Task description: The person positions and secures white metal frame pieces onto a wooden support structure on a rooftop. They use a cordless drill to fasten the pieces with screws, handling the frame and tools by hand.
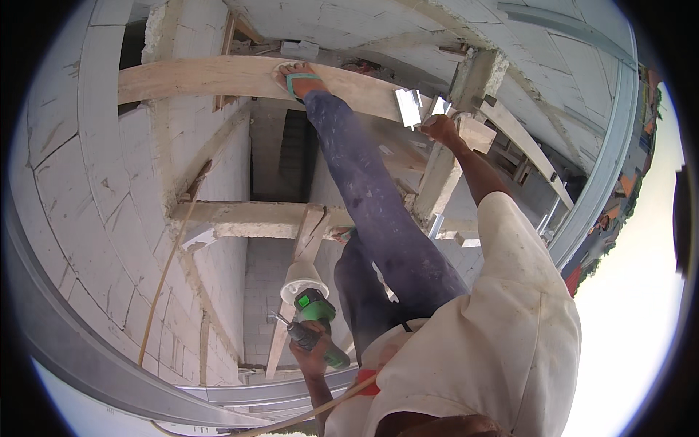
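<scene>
My left hand (312,357) is wrapped around a green-and-black drill (317,320), its bit pointing left, well apart from my right hand. My right hand (440,130) is stretched far forward with fingers drawn in at two shiny metal pieces (409,108); I cannot tell whether it grips one.

For room to move, I have a plank (196,79) with my sandaled foot (298,79) on it, and open drops show on both sides of its edges. Below runs a concrete beam (255,218), with a gap beyond it. Long metal channels (597,175) border the space at the right and lower left.

A white bucket (302,277) sits just beyond the drill, partly overlapped by it; I cannot make out its contents.

The plank is smooth, pale wood; the beam is rough. The wall (95,204) is pale block with dark joints, and a thin tan cord (166,284) hangs before it. My trousers (364,182) are dark, speckled with pale marks.
</scene>
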Tool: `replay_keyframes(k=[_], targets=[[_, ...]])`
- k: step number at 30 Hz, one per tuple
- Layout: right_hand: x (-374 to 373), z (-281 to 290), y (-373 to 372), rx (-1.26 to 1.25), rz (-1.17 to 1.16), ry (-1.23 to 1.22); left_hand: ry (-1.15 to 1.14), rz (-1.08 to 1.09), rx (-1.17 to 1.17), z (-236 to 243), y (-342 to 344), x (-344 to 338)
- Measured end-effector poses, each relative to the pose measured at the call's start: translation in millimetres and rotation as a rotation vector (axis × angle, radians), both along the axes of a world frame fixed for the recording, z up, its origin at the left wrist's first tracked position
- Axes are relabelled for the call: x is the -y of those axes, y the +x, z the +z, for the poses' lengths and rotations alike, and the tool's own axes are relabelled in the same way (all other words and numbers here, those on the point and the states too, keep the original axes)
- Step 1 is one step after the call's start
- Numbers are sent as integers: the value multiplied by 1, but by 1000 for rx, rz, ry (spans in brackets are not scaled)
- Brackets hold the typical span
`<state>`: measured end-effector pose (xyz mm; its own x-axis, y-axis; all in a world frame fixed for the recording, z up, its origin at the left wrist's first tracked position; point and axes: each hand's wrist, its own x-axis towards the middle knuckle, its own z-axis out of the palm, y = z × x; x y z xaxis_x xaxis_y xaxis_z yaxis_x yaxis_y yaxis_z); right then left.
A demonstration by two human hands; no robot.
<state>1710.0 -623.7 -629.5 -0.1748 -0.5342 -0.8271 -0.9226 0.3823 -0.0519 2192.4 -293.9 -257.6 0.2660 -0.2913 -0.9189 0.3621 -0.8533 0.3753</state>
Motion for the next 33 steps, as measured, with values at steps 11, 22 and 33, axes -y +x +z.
replay_keyframes(k=[11, 22, 33], targets=[[1, -139, 31, -301, -55, -217, 298, -226, -5, -37, -12, 3], [11, -173, 42, -392, 61, -190, 442, -353, -25, -41, -18, 5], [17, -152, 20, -274, 128, -240, 323, -263, -132, -45, -16, 13]])
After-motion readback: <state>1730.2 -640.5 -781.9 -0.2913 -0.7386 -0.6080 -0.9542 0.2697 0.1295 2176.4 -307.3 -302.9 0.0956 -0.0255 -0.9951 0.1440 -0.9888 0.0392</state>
